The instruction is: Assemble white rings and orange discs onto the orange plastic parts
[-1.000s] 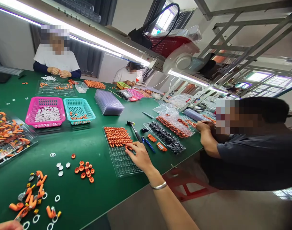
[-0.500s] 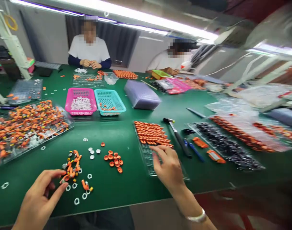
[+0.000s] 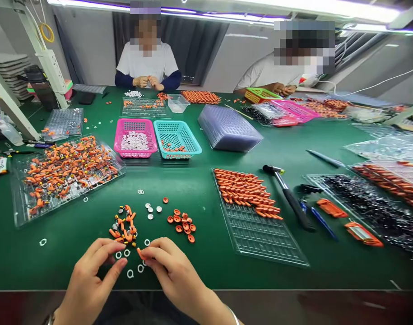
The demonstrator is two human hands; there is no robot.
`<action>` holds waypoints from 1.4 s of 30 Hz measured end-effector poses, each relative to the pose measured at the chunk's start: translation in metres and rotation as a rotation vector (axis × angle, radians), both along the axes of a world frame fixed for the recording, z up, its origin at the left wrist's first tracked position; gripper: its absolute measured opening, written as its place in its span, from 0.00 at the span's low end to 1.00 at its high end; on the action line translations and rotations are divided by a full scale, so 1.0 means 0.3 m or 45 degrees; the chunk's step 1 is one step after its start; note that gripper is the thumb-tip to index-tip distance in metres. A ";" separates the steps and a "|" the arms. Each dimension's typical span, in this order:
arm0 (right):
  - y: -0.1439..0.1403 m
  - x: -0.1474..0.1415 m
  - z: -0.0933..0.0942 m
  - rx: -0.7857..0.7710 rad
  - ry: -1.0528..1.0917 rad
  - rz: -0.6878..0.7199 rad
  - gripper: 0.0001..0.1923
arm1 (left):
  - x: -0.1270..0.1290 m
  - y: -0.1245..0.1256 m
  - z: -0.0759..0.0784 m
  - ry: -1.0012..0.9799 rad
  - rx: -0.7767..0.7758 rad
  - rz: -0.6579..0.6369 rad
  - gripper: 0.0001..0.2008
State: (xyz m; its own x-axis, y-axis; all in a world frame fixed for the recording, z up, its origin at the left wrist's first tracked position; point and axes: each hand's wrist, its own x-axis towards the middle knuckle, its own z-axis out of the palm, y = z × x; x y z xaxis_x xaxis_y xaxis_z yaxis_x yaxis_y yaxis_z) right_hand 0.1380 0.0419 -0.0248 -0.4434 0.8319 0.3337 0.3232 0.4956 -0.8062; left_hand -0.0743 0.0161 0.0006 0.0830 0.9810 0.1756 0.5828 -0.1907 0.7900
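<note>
Worktop (image 3: 199,189): green mat, runs the full width of the view under strip lights. Grey curtain and pale wall at the far side, where two other people sit, each with their own hands busy on small parts.

Large items: clear tray of mixed orange parts (image 3: 66,174) at left. Clear grid tray (image 3: 260,225) right of centre, its far rows filled with orange pieces, its near rows bare. Stack of clear trays (image 3: 228,128) beyond it. Pink basket (image 3: 136,137) holding white discs, with the teal basket (image 3: 177,137) just beside it. Black tray (image 3: 365,203) at right. Hammer (image 3: 289,196) and blue pen (image 3: 323,223) lie between the two trays.

Small items: pile of orange hooks (image 3: 125,223) near the front edge, orange caps (image 3: 183,223) to its right, white rings (image 3: 129,273) loose on the mat between the hands.

Left hand (image 3: 91,275): fingers curled, thumb and forefinger nearly meeting just above the rings. Whether it holds anything, cannot tell.

Right hand (image 3: 170,268): thumb and fingertips pinched on a small orange piece (image 3: 140,253), close to the left hand, just in front of the hook pile.

Judgement: the parts are tiny, so the work is best done low over the mat and between both hands, so a slipped piece lands among the loose rings rather than over the front edge.
</note>
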 end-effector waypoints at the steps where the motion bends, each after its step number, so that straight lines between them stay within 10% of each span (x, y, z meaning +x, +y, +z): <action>1: -0.009 0.005 0.002 -0.030 0.066 -0.004 0.11 | 0.008 -0.008 0.000 -0.052 -0.030 -0.017 0.07; 10: -0.074 0.003 0.029 0.254 0.304 -0.057 0.15 | 0.112 -0.037 0.009 -0.702 -0.594 -0.146 0.09; 20: -0.089 0.011 0.047 0.435 0.273 -0.031 0.16 | 0.126 -0.036 0.026 -0.731 -0.579 -0.111 0.07; 28: -0.100 0.015 0.031 -0.147 0.488 0.010 0.21 | 0.128 -0.035 0.029 -0.777 -0.496 -0.105 0.03; 35: -0.117 -0.003 0.008 -0.225 0.564 -0.118 0.18 | 0.119 -0.055 0.030 -0.388 -0.004 -0.109 0.11; 42: -0.123 -0.026 0.041 0.094 0.307 -0.244 0.14 | 0.130 -0.074 0.007 -0.108 0.561 -0.156 0.12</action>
